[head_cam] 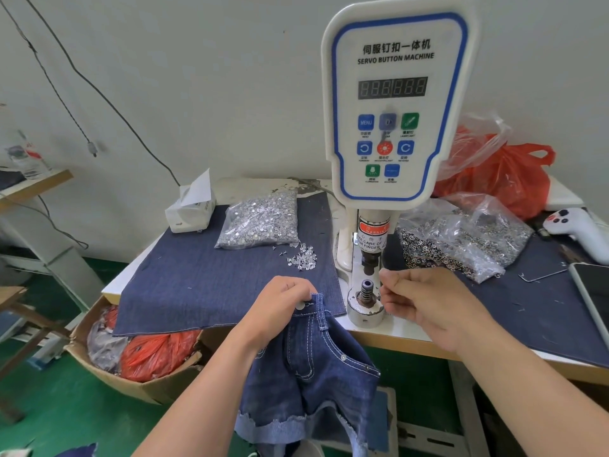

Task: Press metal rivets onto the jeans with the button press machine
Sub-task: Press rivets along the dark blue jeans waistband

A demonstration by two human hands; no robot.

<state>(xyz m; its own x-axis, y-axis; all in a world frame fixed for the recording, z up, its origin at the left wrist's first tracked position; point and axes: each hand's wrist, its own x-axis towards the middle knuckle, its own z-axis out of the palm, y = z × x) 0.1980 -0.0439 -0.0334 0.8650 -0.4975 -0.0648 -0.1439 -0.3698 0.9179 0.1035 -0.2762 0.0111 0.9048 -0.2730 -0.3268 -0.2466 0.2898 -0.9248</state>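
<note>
Jeans (309, 367), one small pair of shorts, hang below our left grip (286, 300), which pinches the waistband. Our right grip (417, 300) is pinched narrow just beside the lower die (366, 291) of the button press machine (392, 103), likely loading a rivet too small to confirm. Next, the waistband must be seated over that die. Beyond both grips we count two rivet bags (260, 222) on the tabletop (408, 334).

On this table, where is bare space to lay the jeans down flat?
The freest patch is the denim cloth, between the tissue box, the bag of rivets and the machine's lower die. Right of the machine it is crowded: bags of metal parts, a phone.
</note>
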